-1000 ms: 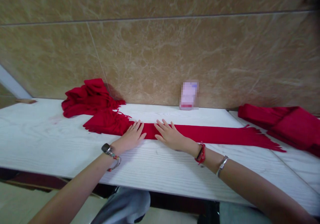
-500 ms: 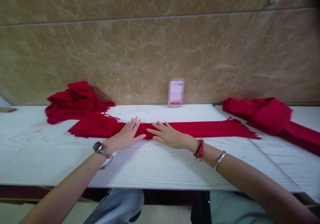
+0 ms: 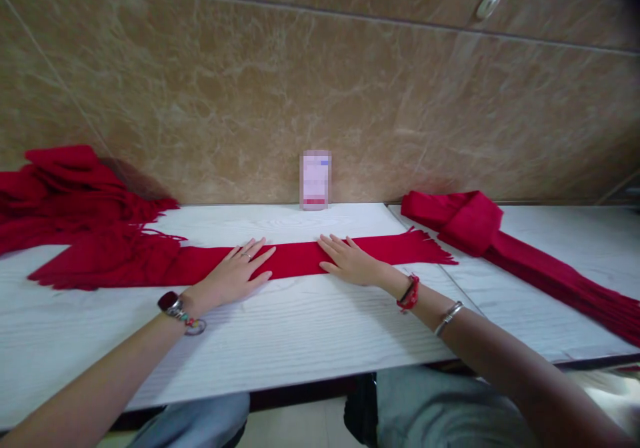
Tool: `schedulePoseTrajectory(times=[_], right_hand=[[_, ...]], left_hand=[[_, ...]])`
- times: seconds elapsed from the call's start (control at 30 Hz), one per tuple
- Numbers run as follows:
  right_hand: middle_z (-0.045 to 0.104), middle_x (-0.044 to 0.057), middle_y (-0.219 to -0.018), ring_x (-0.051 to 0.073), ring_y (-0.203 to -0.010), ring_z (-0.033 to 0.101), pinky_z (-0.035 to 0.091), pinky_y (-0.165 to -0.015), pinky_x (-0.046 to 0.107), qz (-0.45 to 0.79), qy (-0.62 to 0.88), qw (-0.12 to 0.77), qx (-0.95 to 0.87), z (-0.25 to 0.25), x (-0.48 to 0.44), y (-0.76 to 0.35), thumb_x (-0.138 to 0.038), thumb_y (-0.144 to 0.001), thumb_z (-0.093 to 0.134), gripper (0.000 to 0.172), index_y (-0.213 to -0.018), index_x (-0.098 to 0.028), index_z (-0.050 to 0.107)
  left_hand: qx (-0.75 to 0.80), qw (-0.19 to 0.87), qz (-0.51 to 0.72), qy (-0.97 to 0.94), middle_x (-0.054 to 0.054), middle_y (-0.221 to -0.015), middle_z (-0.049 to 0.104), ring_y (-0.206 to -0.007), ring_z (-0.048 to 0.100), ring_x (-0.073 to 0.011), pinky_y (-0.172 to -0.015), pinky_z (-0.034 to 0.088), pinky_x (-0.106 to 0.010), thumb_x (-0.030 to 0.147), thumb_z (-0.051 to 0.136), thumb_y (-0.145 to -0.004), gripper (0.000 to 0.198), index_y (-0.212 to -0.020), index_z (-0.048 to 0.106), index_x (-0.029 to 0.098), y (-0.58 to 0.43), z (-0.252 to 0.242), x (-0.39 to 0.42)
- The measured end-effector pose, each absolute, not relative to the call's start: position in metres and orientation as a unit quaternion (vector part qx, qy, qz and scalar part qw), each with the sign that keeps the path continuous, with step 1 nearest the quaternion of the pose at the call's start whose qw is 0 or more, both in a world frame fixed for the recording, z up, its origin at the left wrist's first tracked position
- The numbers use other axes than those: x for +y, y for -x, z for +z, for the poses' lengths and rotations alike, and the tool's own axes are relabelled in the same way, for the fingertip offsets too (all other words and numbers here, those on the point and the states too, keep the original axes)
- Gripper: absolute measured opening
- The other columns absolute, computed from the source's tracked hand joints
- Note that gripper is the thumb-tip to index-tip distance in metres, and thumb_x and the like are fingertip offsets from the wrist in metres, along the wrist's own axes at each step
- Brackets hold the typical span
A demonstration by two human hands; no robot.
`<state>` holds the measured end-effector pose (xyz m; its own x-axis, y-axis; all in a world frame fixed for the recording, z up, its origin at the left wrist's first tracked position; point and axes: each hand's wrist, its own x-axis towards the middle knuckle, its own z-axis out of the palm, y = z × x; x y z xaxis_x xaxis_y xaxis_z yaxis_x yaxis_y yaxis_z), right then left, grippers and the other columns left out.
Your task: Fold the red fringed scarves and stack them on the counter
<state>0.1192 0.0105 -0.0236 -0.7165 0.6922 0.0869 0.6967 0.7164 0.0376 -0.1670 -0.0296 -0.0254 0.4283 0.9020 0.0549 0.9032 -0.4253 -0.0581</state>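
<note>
A red fringed scarf (image 3: 295, 259) lies stretched in a long flat strip across the white table. On its left part my left hand (image 3: 235, 271) rests flat, fingers spread, a ring on one finger. My right hand (image 3: 350, 261) lies palm down on the same scarf further right, its fingers stretched out and apart. Neither hand grips the cloth. The scarf's right end shows a fringe, while its left end is wider and rumpled, touching a heap of red cloth (image 3: 75, 195).
A folded red scarf (image 3: 465, 225) lies at the right, its tail running toward the table's right edge. Against the brown marbled wall (image 3: 240, 101) stands a phone-shaped object with a blurred face (image 3: 315, 180). The white wood-grain table (image 3: 280, 341) ends near my legs.
My hands have slid apart along the scarf, the right hand rightward and the left hand leftward. The camera view has turned toward the right, shifting everything leftward.
</note>
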Motion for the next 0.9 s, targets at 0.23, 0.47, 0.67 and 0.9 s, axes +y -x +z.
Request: schedulePoseTrajectory(times=[0.23,0.47,0.67,0.9], right_hand=[[0.024,0.017,-0.145,0.034,-0.132,0.021,0.027,-0.101,0.057,-0.026,0.399,0.056,-0.915,-0.019,0.01,-0.142,-0.05,-0.091,0.024,0.063,-0.14,-0.009,0.026],[0.027,0.017,-0.144,0.032,-0.133,0.022,0.027,-0.102,0.054,-0.03,0.404,0.078,-0.911,-0.016,0.014,-0.106,-0.044,-0.093,0.026,0.059,-0.138,-0.006,0.028],[0.03,0.017,-0.143,0.033,-0.13,0.028,0.033,-0.096,0.058,-0.097,0.402,0.021,-0.91,-0.024,0.018,-0.155,-0.037,-0.094,0.026,0.047,-0.133,-0.012,0.038],[0.043,0.02,-0.134,0.034,-0.125,0.036,0.04,-0.089,0.056,-0.177,0.462,-0.036,-0.868,-0.032,0.037,-0.267,-0.016,-0.092,0.033,0.033,-0.115,-0.013,0.056]], left_hand=[[-0.537,0.008,0.016,0.843,-0.008,-0.15,0.008,-0.136,0.009,-0.0275,-0.107,0.013,-0.047,0.052,0.028,-0.09,0.058,-0.14,0.028,0.024,0.164,-0.013,-0.025],[-0.483,0.006,-0.038,0.875,-0.009,-0.148,0.017,-0.136,0.014,-0.0213,-0.107,0.018,-0.039,0.048,0.023,-0.091,0.059,-0.141,0.023,0.016,0.104,-0.009,0.003],[-0.473,0.031,-0.028,0.88,-0.005,-0.146,0.025,-0.134,0.021,-0.0213,-0.107,0.019,-0.039,0.044,0.026,-0.091,0.052,-0.137,0.035,0.021,0.093,-0.028,0.008],[-0.469,0.022,-0.04,0.882,-0.004,-0.145,0.028,-0.134,0.023,-0.0216,-0.107,0.02,-0.039,0.044,0.027,-0.09,0.053,-0.136,0.036,0.021,0.097,-0.026,0.009]])
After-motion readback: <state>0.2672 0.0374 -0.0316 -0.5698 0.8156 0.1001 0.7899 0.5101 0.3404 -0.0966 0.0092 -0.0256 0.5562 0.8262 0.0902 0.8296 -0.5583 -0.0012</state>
